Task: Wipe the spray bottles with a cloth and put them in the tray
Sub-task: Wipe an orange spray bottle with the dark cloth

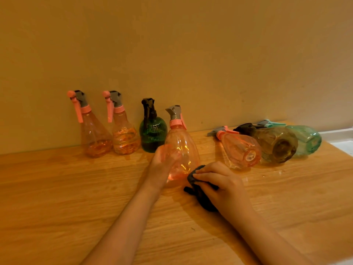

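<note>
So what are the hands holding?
Left hand holds the pink bottle by its body; right hand grips the dark cloth against its lower side.

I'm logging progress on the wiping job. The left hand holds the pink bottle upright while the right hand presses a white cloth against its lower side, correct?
Only the colour is wrong. The head view shows the cloth is dark, nearly black, not white. Otherwise yes: the left hand holds the pink bottle upright and the right hand presses the cloth against its lower side.
</note>
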Available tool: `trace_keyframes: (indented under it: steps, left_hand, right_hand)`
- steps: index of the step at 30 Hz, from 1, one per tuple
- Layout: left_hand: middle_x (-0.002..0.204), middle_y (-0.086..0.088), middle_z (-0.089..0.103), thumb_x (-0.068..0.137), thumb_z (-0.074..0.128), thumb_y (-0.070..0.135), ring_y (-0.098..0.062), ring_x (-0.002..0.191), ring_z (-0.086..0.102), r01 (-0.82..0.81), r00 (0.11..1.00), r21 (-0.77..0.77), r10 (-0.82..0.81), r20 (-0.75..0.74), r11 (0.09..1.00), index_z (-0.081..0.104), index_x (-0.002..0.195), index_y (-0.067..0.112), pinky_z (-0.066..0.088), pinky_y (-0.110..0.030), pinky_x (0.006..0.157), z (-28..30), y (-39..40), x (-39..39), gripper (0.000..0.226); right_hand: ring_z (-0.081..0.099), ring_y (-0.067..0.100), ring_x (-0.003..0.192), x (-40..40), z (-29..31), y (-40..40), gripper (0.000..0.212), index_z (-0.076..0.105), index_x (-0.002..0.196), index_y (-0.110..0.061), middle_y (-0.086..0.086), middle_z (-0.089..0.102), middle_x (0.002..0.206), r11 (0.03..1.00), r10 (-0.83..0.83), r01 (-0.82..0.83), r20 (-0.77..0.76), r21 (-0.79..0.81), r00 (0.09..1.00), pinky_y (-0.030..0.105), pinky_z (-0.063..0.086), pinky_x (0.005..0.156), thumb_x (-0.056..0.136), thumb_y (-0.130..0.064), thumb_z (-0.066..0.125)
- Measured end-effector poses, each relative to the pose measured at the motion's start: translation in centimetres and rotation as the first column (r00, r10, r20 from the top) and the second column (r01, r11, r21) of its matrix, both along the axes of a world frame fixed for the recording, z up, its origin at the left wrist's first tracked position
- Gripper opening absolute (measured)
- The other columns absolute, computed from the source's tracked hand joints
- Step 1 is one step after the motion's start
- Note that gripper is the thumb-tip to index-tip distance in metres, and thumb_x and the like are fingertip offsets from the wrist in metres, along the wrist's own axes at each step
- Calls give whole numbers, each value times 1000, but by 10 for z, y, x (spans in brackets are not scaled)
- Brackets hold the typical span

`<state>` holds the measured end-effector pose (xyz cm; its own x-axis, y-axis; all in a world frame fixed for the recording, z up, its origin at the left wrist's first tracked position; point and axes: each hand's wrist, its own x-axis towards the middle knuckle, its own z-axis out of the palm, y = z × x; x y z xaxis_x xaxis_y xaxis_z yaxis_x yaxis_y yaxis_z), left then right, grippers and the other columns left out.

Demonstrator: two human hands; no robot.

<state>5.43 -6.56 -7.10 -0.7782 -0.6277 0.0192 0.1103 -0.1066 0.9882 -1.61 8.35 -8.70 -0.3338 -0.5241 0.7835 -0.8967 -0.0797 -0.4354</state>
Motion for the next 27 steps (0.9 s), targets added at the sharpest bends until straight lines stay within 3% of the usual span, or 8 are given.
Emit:
trace_keyframes:
  steps: [5,8,17,20,23,27]
  left_hand:
    - [106,9,64,49,69,54,-4,97,63,76,997,-122,-75,13,990,53,106,37,49,-21,75,3,4,3,62]
    - [107,8,64,61,70,41,5,90,64,100,994,-141,-104,-17,985,52,109,35,51,-15,69,2,3,3,52]
    - [108,6,65,68,66,32,-4,94,66,140,989,-128,-145,-33,982,53,115,38,53,-19,67,-1,1,4,49]
    - [109,5,64,74,68,32,-8,96,65,136,990,-126,-139,-19,983,52,115,38,54,-19,67,-1,1,4,44]
    - [108,2,65,85,66,20,-10,96,65,116,993,-71,-118,-28,991,52,119,30,55,-21,69,1,1,4,38]
    - [110,7,65,58,74,47,-8,102,64,83,996,-63,-84,-11,995,53,113,37,51,-25,79,-2,-1,3,59]
  right_hand:
    - [59,3,85,6,13,-4,12,74,83,-9,-11,61,89,999,-39,41,55,-25,998,13,48,76,75,-15,68]
    - [58,-2,80,2,33,-13,11,74,83,-10,-16,59,83,995,-96,94,136,21,986,10,47,76,72,-8,73]
    - [53,-1,71,-31,91,-48,10,75,85,-10,-12,58,75,977,-173,132,255,170,951,4,41,69,78,-4,71]
    - [53,-3,70,-34,94,-52,11,74,87,-12,-12,58,76,975,-173,125,280,181,944,3,40,67,79,-6,70]
    - [57,-6,71,-26,82,-42,17,72,83,-20,-18,58,75,986,-118,72,315,153,942,4,41,67,77,-4,72]
    - [59,-1,85,-8,45,-18,27,71,83,-22,-20,60,79,992,-84,57,243,116,966,11,46,75,69,0,76]
